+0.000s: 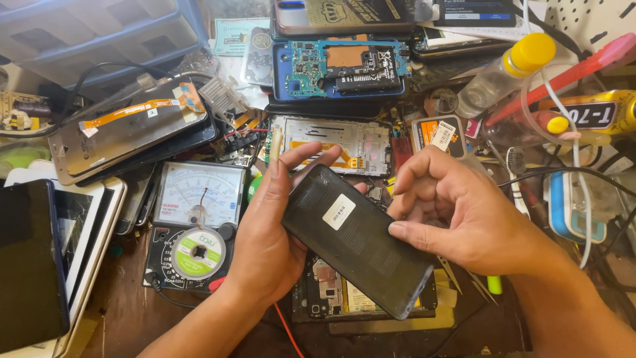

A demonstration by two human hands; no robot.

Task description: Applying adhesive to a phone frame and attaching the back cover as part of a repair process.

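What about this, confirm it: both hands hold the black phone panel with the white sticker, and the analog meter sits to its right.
Not quite. In the head view the analog meter sits left of the black phone panel, not right. The left hand and right hand do hold the panel, white sticker up.

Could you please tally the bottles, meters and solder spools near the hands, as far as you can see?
Clear bottles with yellow caps: 2
Analog meters: 1
Solder spools: 1
Total: 4
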